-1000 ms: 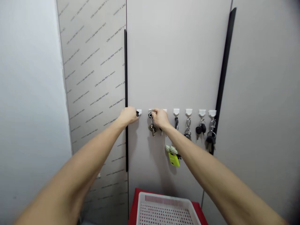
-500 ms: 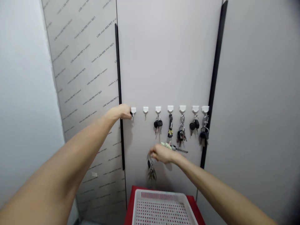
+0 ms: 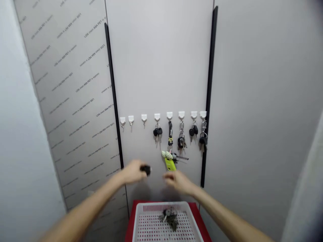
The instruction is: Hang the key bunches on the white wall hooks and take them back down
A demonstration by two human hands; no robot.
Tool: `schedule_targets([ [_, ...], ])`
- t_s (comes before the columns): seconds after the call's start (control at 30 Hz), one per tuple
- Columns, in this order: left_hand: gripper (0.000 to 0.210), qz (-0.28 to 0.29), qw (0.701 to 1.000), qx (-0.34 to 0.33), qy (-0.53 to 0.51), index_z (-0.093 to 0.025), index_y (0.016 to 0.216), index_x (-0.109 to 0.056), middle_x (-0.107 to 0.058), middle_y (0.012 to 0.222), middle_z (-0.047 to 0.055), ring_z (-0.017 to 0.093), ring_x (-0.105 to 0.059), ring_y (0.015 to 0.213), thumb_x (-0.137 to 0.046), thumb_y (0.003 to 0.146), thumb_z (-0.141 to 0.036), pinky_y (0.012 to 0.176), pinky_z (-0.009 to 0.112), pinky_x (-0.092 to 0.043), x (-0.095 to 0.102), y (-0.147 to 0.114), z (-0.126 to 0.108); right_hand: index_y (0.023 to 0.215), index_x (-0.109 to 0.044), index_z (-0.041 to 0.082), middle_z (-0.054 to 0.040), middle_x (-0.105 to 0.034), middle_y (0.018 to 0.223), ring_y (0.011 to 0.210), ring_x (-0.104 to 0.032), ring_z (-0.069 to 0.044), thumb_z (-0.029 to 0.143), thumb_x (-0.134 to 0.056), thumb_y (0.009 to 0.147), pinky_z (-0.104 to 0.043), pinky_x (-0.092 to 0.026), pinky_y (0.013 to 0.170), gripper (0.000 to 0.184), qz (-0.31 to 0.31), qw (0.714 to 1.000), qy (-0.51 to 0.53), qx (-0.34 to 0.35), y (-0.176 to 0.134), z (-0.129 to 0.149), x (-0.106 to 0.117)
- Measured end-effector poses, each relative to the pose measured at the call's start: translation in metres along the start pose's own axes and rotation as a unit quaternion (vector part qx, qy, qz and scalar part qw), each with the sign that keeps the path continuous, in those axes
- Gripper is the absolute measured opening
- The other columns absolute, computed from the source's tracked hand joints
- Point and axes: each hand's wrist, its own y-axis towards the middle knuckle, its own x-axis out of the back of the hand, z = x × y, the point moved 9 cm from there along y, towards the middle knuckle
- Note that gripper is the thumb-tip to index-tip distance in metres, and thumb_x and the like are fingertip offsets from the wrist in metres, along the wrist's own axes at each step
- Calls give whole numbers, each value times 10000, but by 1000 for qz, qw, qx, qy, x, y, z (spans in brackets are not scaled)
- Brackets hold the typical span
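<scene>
While the left hand (image 3: 133, 172) grasped a black object (image 3: 146, 169) just left of the frame's lower centre, the blurred right hand (image 3: 178, 181) hovered just right of it, its grip impossible to judge. A bunch of keys (image 3: 171, 220) lay in the white basket (image 3: 147, 223) at bottom centre.

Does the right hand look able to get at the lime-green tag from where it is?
Probably yes: the right hand seems empty, just below the lime-green tag in the picture, and nothing visible blocks the way.
</scene>
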Motion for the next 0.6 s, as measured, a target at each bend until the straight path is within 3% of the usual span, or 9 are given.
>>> schedule_targets([
  [0.07,198,79,997,14,-21,-158,631,-578,-515,521,-23,106,-435,472,-430,499,-167,402,193,-296,-64,-11,8,794,-577,179,-34,-585,807,725,-517,-147,256,-390,650,-267,-388,670,248,-165,984,61,33,14,22,63],
  [0.13,219,120,992,32,-16,-183,632,-589,-508,492,-29,111,-446,458,-429,484,-160,394,199,-296,-109,-19,16,891,-535,148,-61,-566,845,729,-511,-141,290,-410,650,-268,-380,683,306,-305,950,58,18,22,34,112],
  [0.2,236,140,989,42,4,-213,639,-599,-536,523,-21,129,-478,496,-451,463,-162,427,219,-325,-135,-21,20,958,-490,132,-69,-565,810,689,-511,-130,309,-447,629,-252,-381,657,377,-361,932,26,-7,32,40,136],
  [0.27,252,142,989,39,21,-246,652,-602,-570,583,-5,154,-507,563,-480,447,-165,491,259,-357,-139,-16,19,941,-492,130,-52,-568,712,634,-505,-127,315,-459,618,-242,-378,611,375,-357,934,-11,-29,44,41,141],
  [0.33,283,102,994,39,3,-265,709,-592,-587,639,11,162,-518,600,-484,467,-165,545,289,-373,-118,-2,14,822,-536,132,-32,-552,617,580,-488,-126,306,-444,623,-233,-366,560,280,-348,936,-33,-45,51,39,143],
  [0.4,317,-9,998,41,-54,-243,819,-558,-589,728,36,154,-520,627,-460,525,-173,585,291,-385,-71,19,5,706,-546,133,-21,-536,584,541,-466,-115,289,-416,635,-219,-347,524,215,-361,931,-34,-38,53,43,149],
  [0.5,371,-244,960,60,-123,-166,948,-467,-539,907,89,167,-512,742,-459,590,-264,654,290,-384,18,47,-8,683,-530,137,0,-509,567,514,-435,-97,279,-373,651,-199,-320,499,214,-389,921,-11,10,50,63,166],
  [0.6,509,-352,924,121,-84,-162,1019,-376,-496,986,106,215,-480,853,-494,567,-366,677,325,-373,61,68,-19,664,-508,135,10,-468,541,504,-404,-92,285,-346,662,-196,-295,482,221,-358,932,5,62,51,87,175],
])
